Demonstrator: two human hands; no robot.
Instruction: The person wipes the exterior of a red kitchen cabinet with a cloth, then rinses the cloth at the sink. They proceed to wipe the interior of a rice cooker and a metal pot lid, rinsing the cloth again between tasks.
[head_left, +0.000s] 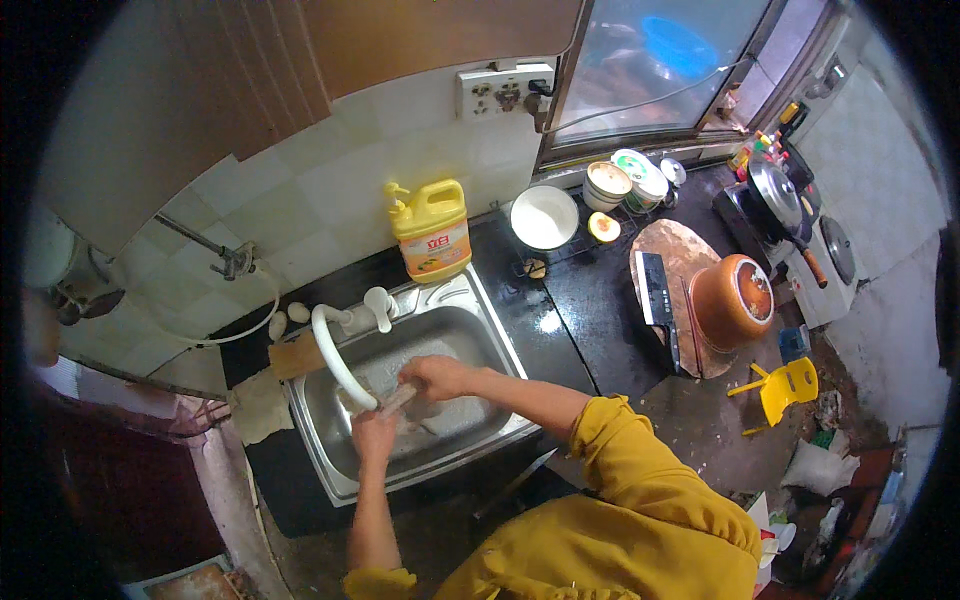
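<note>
Both hands are inside a stainless steel sink (472, 322), below the outlet of a white curved faucet (330, 352). Between them is a pale brownish elongated piece (400, 398), too blurred to name. My left hand (375, 431) grips its lower end, close under the spout. From the right, my right hand (439, 377) has its fingers closed around the upper end. Under the hands, part of the basin floor is hidden, and some pale matter there is unclear.
A yellow detergent jug (433, 232) stands behind the sink. Rightward are a white bowl (544, 217), a halved fruit (604, 227), and a cleaver (655, 289) beside an orange-brown pot (727, 304) on a chopping board (667, 244). A yellow chair (789, 390) stands on the floor.
</note>
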